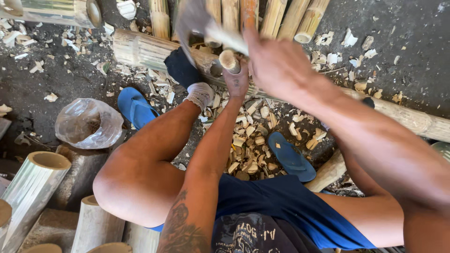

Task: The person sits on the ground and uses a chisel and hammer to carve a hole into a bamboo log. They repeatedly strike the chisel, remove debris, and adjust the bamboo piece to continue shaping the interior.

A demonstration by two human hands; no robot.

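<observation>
I see my left hand (237, 80) closed around a short, round bamboo piece (229, 61), its pale cut end facing up toward the camera at about twelve o'clock from my knees. My right hand (276, 65) is clenched on the light wooden handle of a chopping tool (202, 24); the broad grey blade is smeared by motion, so I cannot tell its exact shape, though it looks like a cleaver or hatchet. The blade sits at eleven o'clock from the bamboo piece, just above it.

The piece rests against a thick, ribbed bamboo pole (140, 49) lying across the dark, gritty ground. A foot in a dark sock with a white cuff (187, 77) presses on that pole. Beyond, at twelve o'clock, a row of smooth yellow bamboo stalks (281, 16) lies side by side.

Curled pale bamboo chips (248, 140) lie heaped between two blue rubber sandals (133, 107). At nine o'clock sits a crumpled clear plastic bag (88, 122), and at eight o'clock stand hollow, glossy bamboo sections (33, 185).
</observation>
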